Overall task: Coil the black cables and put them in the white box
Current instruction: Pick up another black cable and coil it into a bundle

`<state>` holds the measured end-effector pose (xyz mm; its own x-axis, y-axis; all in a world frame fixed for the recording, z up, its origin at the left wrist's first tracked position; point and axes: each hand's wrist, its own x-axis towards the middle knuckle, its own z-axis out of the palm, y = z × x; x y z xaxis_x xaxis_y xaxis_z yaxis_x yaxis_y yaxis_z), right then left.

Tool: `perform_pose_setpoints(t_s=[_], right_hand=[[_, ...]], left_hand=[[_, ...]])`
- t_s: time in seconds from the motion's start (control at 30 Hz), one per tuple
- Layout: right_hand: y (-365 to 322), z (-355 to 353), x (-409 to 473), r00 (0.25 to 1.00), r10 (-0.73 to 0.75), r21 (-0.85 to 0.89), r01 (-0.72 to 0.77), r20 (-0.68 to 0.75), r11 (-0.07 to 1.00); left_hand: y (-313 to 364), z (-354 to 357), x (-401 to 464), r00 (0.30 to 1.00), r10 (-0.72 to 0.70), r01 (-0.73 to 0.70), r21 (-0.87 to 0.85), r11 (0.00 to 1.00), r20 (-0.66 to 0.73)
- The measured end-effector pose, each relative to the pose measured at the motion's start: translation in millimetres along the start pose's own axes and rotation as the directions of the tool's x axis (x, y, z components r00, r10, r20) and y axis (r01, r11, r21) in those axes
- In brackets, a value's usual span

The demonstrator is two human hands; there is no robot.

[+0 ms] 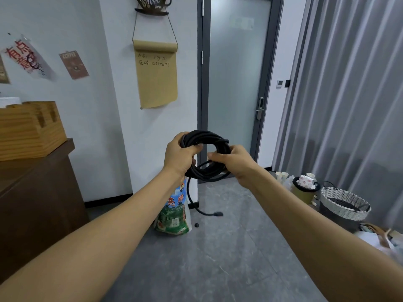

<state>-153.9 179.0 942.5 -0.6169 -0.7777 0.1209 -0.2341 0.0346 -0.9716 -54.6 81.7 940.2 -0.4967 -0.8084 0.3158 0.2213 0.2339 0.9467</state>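
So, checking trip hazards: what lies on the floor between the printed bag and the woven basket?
Head view: the black cable's loose plug end, a small black piece; otherwise bare floor.

Both hands hold a coiled black cable [207, 153] at chest height: the left hand [180, 156] grips its left side, the right hand [233, 160] its right. A loose end [218, 214] dangles toward the floor [218, 258], beside a bag [174, 216].

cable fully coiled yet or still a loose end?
Loose end left. Most of the black cable is looped between the left hand and right hand, but a tail with its plug hangs toward the floor.
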Motion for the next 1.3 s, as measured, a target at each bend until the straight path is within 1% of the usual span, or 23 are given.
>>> perform_pose_setpoints(t_s=[0.07,0.17,0.23,0.3,0.4,0.5,0.57,0.67,0.7,0.83,0.87,0.9,0.93,0.97,1.0,1.03,1.07,1.1,1.17,1.2,1.23,1.27,1.3], right_hand=[[4.4,3.9,-0.4,0.999,0.034,0.163,-0.033,-0.005,0.986],[12.7,9.1,-1.9,0.999,0.025,0.271,-0.033,0.033,0.962],[19.0,12.6,-3.0,0.998,-0.005,0.343,-0.019,0.068,0.939],[21.9,15.7,-4.1,0.995,-0.012,0.436,-0.031,0.096,0.900],[24.4,17.2,-5.1,0.981,-0.051,0.593,-0.072,0.188,0.802],[28.4,12.2,-5.7,0.958,-0.092,0.656,-0.114,0.271,0.746],[27.6,6.3,-4.8,0.947,-0.085,0.644,-0.144,0.310,0.751],[20.2,-2.3,-4.5,0.953,-0.024,0.529,-0.146,0.301,0.836],[19.4,-2.5,-4.4,0.961,0.002,0.473,-0.138,0.277,0.870],[19.9,1.7,-1.3,0.970,0.091,0.319,-0.161,0.224,0.934],[19.2,3.1,-0.8,0.977,0.090,0.229,-0.134,0.194,0.964],[19.2,4.2,-0.7,0.989,0.075,0.096,-0.088,0.129,0.992],[19.8,5.0,-0.1,0.999,0.038,-0.042,-0.037,0.019,0.998],[19.0,6.4,-0.6,0.991,-0.058,-0.172,0.036,-0.124,0.985],[16.5,8.6,-2.2,0.950,-0.208,-0.304,0.132,-0.234,0.943],[11.8,11.8,-5.6,0.898,-0.365,-0.419,0.240,-0.247,0.876],[9.3,16.4,-6.3,0.867,-0.466,-0.500,0.328,-0.177,0.802],[8.5,22.0,-5.8,0.862,-0.500,-0.555,0.380,-0.078,0.740],[13.4,33.9,0.0,0.877,-0.473,-0.621,0.416,0.081,0.665],[16.6,38.5,3.5,0.888,-0.444,-0.648,0.409,0.121,0.642],[18.3,41.8,5.9,0.897,-0.420,-0.663,0.397,0.136,0.634],[17.5,43.9,6.8,0.908,-0.397,-0.656,0.381,0.134,0.651],[14.0,44.3,6.0,0.924,-0.364,-0.620,0.355,0.118,0.700]], left_hand=[[-0.5,-1.9,0.9,0.999,0.047,-0.047,0.038,0.998,0.004],[-2.9,-7.8,3.1,0.989,0.148,-0.151,0.147,0.978,0.030],[-7.4,-10.4,3.0,0.982,0.184,-0.188,0.185,0.964,0.043],[-12.6,-11.7,0.4,0.980,0.193,-0.197,0.191,0.962,0.039],[-17.2,-11.6,-4.3,0.977,0.210,-0.212,0.163,0.963,0.033],[-17.5,-6.6,-8.4,0.962,0.267,-0.272,0.198,0.942,0.051],[-18.1,-2.2,-11.1,0.957,0.286,-0.289,0.206,0.935,0.045],[-18.1,0.6,-13.2,0.965,0.261,-0.262,0.186,0.947,0.029],[-18.4,0.0,-12.0,0.963,0.269,-0.269,0.218,0.938,0.030],[-18.9,-2.7,-6.3,0.946,0.321,-0.316,0.310,0.897,0.036],[-19.4,-3.5,-5.0,0.946,0.325,-0.315,0.320,0.894,0.023],[-20.3,-4.7,-3.0,0.946,0.325,-0.308,0.335,0.891,0.005],[-21.4,-6.4,-0.4,0.946,0.324,-0.298,0.349,0.889,-0.020],[-22.9,-8.5,3.0,0.945,0.322,-0.282,0.364,0.888,-0.052],[-24.2,-10.4,6.7,0.944,0.317,-0.264,0.375,0.889,-0.088],[-25.2,-11.8,10.5,0.942,0.314,-0.246,0.387,0.889,-0.122],[-26.2,-12.2,14.0,0.938,0.312,-0.231,0.398,0.888,-0.151],[-27.0,-12.3,16.4,0.934,0.314,-0.223,0.408,0.885,-0.170],[-28.4,-11.3,19.0,0.930,0.327,-0.235,0.411,0.881,-0.169],[-28.9,-11.0,19.8,0.930,0.334,-0.249,0.404,0.880,-0.153],[-29.4,-11.6,20.1,0.933,0.335,-0.260,0.395,0.881,-0.133],[-30.3,-13.4,20.9,0.936,0.332,-0.266,0.381,0.885,-0.118],[-31.1,-16.0,21.5,0.939,0.325,-0.266,0.367,0.891,-0.109]])
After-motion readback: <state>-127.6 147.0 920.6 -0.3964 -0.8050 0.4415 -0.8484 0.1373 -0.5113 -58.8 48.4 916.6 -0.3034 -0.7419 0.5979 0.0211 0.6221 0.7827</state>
